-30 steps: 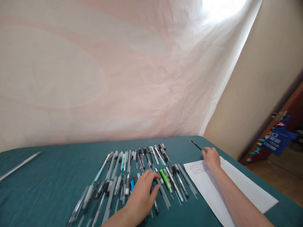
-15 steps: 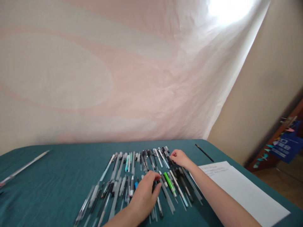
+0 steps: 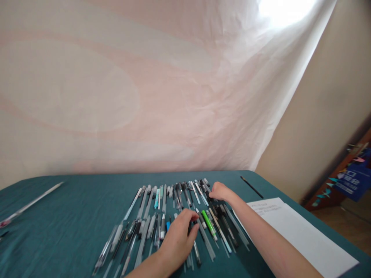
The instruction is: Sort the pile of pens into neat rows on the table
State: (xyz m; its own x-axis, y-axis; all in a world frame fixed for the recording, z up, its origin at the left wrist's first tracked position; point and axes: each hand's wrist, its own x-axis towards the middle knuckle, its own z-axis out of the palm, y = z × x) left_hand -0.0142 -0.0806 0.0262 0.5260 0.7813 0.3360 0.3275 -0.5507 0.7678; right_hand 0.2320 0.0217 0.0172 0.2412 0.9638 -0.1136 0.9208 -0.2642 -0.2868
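Note:
Two rows of pens lie side by side on a green tablecloth [image 3: 78, 216]. My left hand [image 3: 181, 235] hovers over the front row, its fingers bent and the thumb apart from them, with nothing visible between. Just right of it lies a bright green pen [image 3: 210, 223]. At the right end of the back row, my right hand [image 3: 219, 191] has its fingers closed on a pen [image 3: 206, 188]; the fingertips are partly hidden. Beyond the green pen, several dark pens [image 3: 227, 224] lie under and beside my right forearm.
White paper sheets [image 3: 304, 235] with some print lie at the right, partly behind my right forearm. A thin black stick [image 3: 251, 187] rests near the back right edge. A long pale stick [image 3: 34, 202] lies at far left. A pale curtain [image 3: 174, 96] hangs behind the table.
My right hand has turned slightly, its fingers more tucked in at the back row's right end. My left hand stays nearly where it was. The view has shifted a little.

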